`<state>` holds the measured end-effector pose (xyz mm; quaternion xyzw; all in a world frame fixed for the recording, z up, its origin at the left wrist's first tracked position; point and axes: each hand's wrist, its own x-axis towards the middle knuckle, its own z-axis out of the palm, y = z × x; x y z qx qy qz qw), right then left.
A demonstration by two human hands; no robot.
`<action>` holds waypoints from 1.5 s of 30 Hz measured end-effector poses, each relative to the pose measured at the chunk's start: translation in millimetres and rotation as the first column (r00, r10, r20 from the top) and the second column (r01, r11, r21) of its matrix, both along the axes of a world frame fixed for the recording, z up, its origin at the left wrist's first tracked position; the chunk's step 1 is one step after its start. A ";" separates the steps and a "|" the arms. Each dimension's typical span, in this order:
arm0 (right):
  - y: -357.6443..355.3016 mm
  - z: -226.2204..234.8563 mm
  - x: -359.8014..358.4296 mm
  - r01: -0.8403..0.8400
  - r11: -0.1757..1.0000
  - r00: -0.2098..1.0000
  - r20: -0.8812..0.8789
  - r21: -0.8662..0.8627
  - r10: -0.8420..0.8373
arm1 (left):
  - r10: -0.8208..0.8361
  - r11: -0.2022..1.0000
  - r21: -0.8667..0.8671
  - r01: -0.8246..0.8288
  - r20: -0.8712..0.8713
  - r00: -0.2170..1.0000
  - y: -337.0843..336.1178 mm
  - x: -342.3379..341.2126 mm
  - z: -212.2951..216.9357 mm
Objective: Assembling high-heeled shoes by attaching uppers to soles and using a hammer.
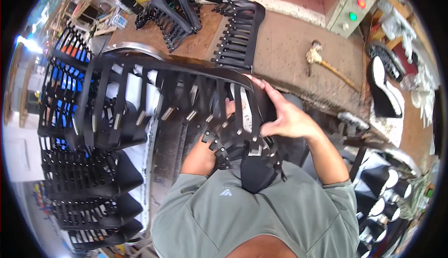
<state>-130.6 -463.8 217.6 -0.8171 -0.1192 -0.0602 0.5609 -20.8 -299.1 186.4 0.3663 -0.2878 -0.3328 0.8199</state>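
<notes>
The right hand (pixel 289 117) clasps a black strappy boot (pixel 205 72) around its foot end, thumb on the near side, fingers on the far side. The left hand (pixel 229 107) sits behind the straps, mostly hidden; its grip cannot be told. The boot is held in front of the chest, its long strapped part reaching left. Judged by appearance: light, firm at the foot, floppy along the straps, not slippery. Recommended hold: the solid foot end, with support under the long band; loose straps may snag. Beyond, the table (pixel 289 57) carries a hammer (pixel 336 73), right. Similar boots (pixel 119 183) stack at left.
</notes>
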 end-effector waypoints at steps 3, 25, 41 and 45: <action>21.8 17.3 -5.3 0.202 0.978 0.979 0.039 -0.044 -0.201 | -0.008 0.998 0.062 0.007 0.018 1.000 3.5 -10.1 1.0; 33.8 85.6 -1.8 -0.016 0.993 0.992 0.126 -0.117 0.031 | 0.476 0.867 -0.347 -0.359 0.357 0.804 15.9 -50.9 81.1; 24.3 90.1 10.0 -0.010 0.978 0.993 0.113 -0.208 0.034 | 0.367 0.895 -0.378 -0.237 0.323 0.872 13.0 -36.0 79.7; 22.2 97.2 8.1 0.160 0.966 0.957 0.272 -0.201 -0.102 | 0.412 0.911 -0.166 -0.377 0.358 0.838 -1.8 -27.8 74.1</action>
